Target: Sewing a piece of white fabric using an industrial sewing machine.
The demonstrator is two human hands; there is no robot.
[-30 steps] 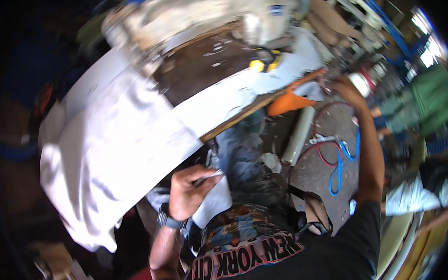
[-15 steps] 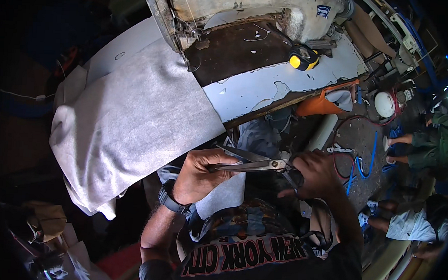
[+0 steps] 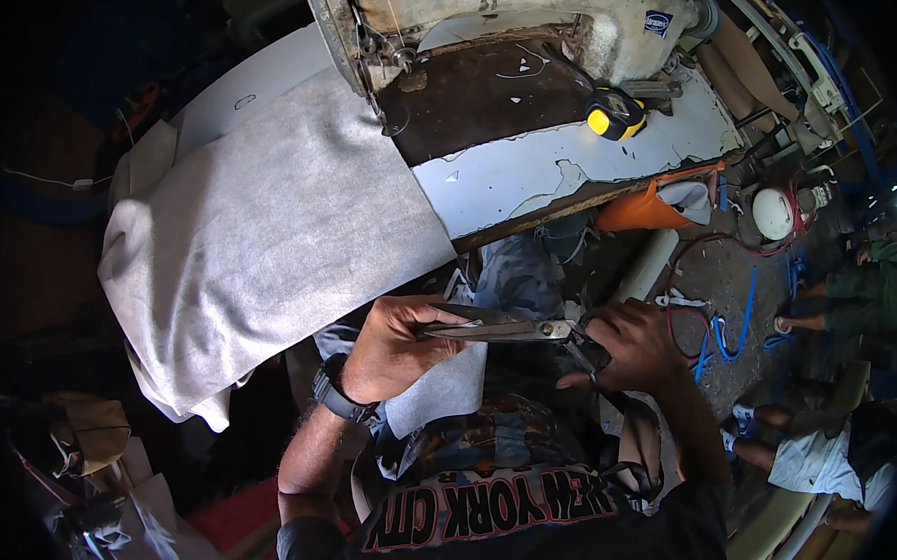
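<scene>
My right hand (image 3: 634, 345) grips the dark handles of a large pair of scissors (image 3: 506, 331) held level in front of my chest, blades pointing left. My left hand (image 3: 391, 346), with a black watch on the wrist, pinches a small piece of grey cloth (image 3: 444, 385) right at the blade tips. A large grey cloth (image 3: 260, 232) lies draped over the left part of the worn sewing table (image 3: 533, 179) and hangs off its near edge. An old cream sewing machine (image 3: 500, 12) stands at the back of the table.
A yellow tape measure (image 3: 614, 115) lies on the table beside the machine. An orange bag (image 3: 644, 210) hangs under the table's right edge. Red and blue cables (image 3: 717, 322) lie on the floor to the right, where other people sit (image 3: 812, 446). Clutter fills the lower left.
My right hand came back from the table's right edge and now holds the scissors. Both hands met in front of my chest, the left pinching the small cloth piece at the blades.
</scene>
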